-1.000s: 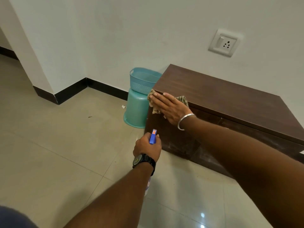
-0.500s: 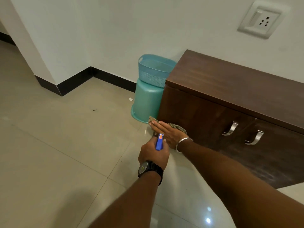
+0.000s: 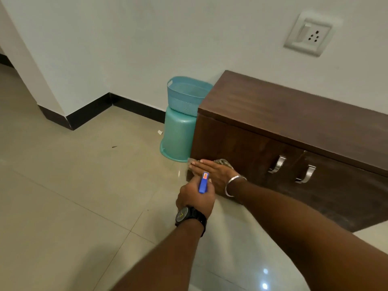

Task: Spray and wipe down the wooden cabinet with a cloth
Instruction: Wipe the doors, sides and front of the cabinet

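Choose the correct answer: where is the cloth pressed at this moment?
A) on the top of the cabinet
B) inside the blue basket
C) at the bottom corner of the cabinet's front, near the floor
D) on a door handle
C: the right hand lies flat on the cloth, pressing it against the lower left corner of the cabinet front, just above the floor.

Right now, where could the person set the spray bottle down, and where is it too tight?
Free: the bare cabinet top under the wall socket, and open floor tiles left of the left hand. Crowded: the cabinet's lower left corner, where the right hand presses the cloth beside the stacked teal bins.
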